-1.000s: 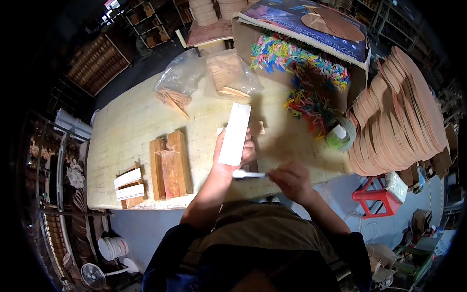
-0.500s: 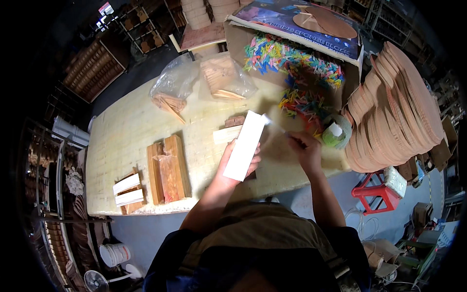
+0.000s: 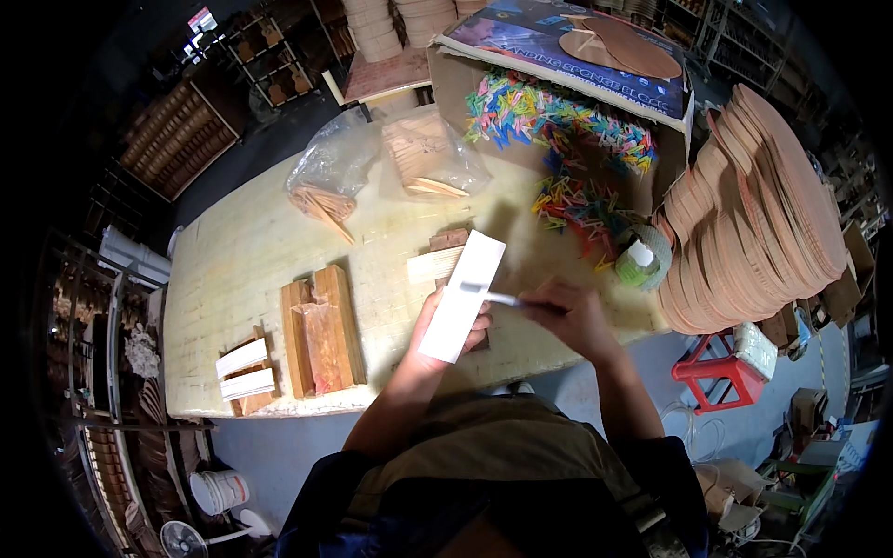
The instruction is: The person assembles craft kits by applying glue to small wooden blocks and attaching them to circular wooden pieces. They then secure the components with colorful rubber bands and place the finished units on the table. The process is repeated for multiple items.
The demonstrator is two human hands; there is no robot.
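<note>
My left hand [image 3: 425, 337] is closed around a long white flat strip [image 3: 458, 321], tilted with its top end to the right. In my right hand [image 3: 581, 322] is a slim brush [image 3: 505, 299], gripped by the handle. The brush's dark tip lies over the middle of the strip's face. Just behind the strip, a bundle of thin pale wood strips [image 3: 430, 267] rests against a small brown block [image 3: 449, 239] on the table. Farther right stands a round green container [image 3: 636, 264] with a white patch on it.
A wooden trough [image 3: 351, 325] and white-edged strips on wood pieces [image 3: 246, 383] lie at left. Plastic bags of wood sticks [image 3: 321, 200] sit behind. An open carton [image 3: 446, 93] spills colourful clips [image 3: 577, 200]. Stacked guitar-shaped boards [image 3: 753, 223] and a red stool [image 3: 705, 377] stand right.
My right hand has moved left, bringing the brush from beyond the strip's top end onto its middle. The strip has shifted slightly down and toward the left.
</note>
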